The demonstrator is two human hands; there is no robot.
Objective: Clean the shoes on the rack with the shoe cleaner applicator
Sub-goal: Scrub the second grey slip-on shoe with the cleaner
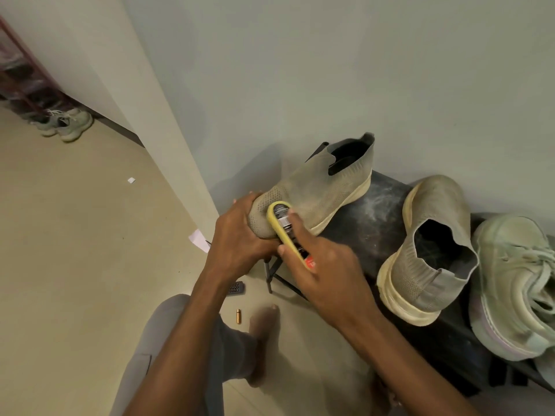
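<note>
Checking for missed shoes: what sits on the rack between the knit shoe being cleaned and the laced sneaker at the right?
In the head view, a second grey knit slip-on shoe stands on the dark rack.

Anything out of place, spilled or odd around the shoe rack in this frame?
Yes. White powdery smears mark the dark rack top. On the floor lie a copper-coloured cylinder, a small dark keypad device and paper scraps.

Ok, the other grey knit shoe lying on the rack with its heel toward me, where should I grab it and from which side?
Take the second grey knit shoe at its heel, coming from the near side with the free hand. Its heel and open collar face the person, while the toe points at the wall, so the heel is nearest. A grip with the thumb inside the collar and the fingers behind the heel should hold it, going by the open mouth.
</note>
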